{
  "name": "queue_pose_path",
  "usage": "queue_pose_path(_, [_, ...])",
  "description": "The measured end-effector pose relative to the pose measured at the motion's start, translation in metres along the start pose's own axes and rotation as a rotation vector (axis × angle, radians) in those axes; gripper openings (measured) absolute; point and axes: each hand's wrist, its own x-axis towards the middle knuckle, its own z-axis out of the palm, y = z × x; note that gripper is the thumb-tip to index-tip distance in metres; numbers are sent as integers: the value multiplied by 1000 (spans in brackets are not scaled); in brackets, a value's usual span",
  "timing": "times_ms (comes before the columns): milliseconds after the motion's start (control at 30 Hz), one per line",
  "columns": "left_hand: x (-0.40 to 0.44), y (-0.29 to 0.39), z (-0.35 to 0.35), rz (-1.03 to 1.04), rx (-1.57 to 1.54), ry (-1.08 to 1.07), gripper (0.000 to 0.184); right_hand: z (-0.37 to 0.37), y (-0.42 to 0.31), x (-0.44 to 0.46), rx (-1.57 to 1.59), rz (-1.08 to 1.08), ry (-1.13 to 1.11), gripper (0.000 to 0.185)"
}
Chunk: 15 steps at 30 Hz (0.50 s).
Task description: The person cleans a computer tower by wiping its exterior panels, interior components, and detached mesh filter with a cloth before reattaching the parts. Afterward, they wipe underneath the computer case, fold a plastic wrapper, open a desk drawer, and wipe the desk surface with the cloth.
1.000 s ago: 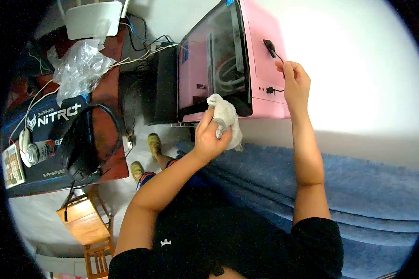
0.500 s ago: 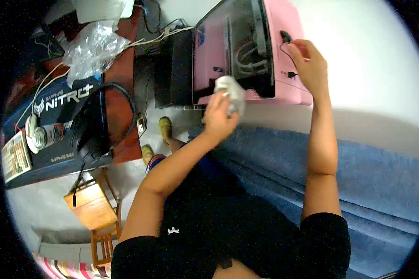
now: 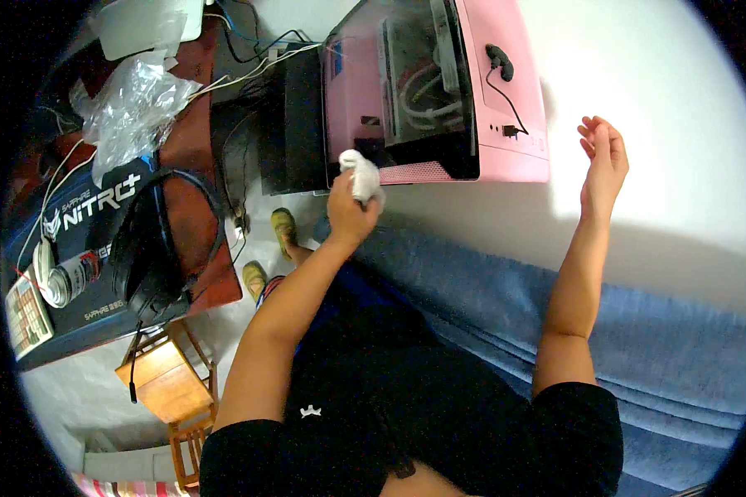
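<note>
nearest, a dark shirt [image 3: 448,389] carries a small white emblem [image 3: 310,411] with no readable word. beyond it, the left hand [image 3: 350,217] is closed around a bunched white cloth [image 3: 365,178], which pokes out past the fingers, away from the body. the right hand [image 3: 603,170] is loosely open, fingers a little curled, holding nothing; it is raised in front of the wall [image 3: 655,124], off to the right of the pink computer case [image 3: 512,161].

the cloth lies at the case's near left corner, by the bottom of the dark glass panel [image 3: 360,99]; whether it touches is unclear. the left hand is the nearer to that corner, the right to the near right one. the visible body of the case runs away from the person. on its pink right face, a thin cable links a black device [image 3: 499,62] to a plug [image 3: 512,131] close to the near right corner.

to the left, the counter [image 3: 199,137] bears a dark box [image 3: 91,234] reading "sapphire nitro+". a black headset [image 3: 145,282] rests by the counter's near right corner, with a can [image 3: 79,276], its label unreadable, farther left. a clear plastic bag [image 3: 137,103] lies past the box's far edge.
</note>
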Motion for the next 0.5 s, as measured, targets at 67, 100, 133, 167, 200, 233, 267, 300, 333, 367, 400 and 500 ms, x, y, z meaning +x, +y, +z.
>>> queue_pose_path(67, [-8, -19, 2, -106, 57, -19, 53, -2, 18, -5, 25, 47, -2, 26])
queue_pose_path(100, [-10, -25, 3, -126, 99, -15, 52, -4, 28, -8, 33, 70, 0, 26])
queue_pose_path(133, [-14, -31, 3, -148, 143, -13, 51, -6, 35, -11, 41, 97, -1, 25])
queue_pose_path(167, [-17, -39, 1, -259, 203, -91, 51, -7, 40, -13, 61, 124, 2, 25])
queue_pose_path(200, [-19, -50, -1, -366, 267, -166, 50, -7, 43, -15, 86, 151, 7, 25])
queue_pose_path(233, [-21, -65, -4, -473, 333, -239, 49, -6, 47, -17, 113, 178, 11, 24])
queue_pose_path(267, [-25, -86, -7, -434, 378, -295, 50, -8, 53, -18, 138, 188, 0, 24])
queue_pose_path(300, [-22, -90, -9, -453, 366, -333, 50, -8, 56, -20, 165, 191, 0, 23])
queue_pose_path(333, [-18, -93, -10, -473, 352, -370, 49, -9, 56, -21, 192, 192, 1, 22])
queue_pose_path(367, [-13, -96, -9, -489, 336, -405, 49, -9, 57, -22, 220, 188, 4, 21])
queue_pose_path(400, [-8, -91, -9, -535, 357, -392, 51, -10, 58, -23, 234, 186, -4, 20])
queue_pose_path(500, [6, -69, -10, -688, 268, -397, 55, -12, 58, -30, 194, 184, -31, 21])
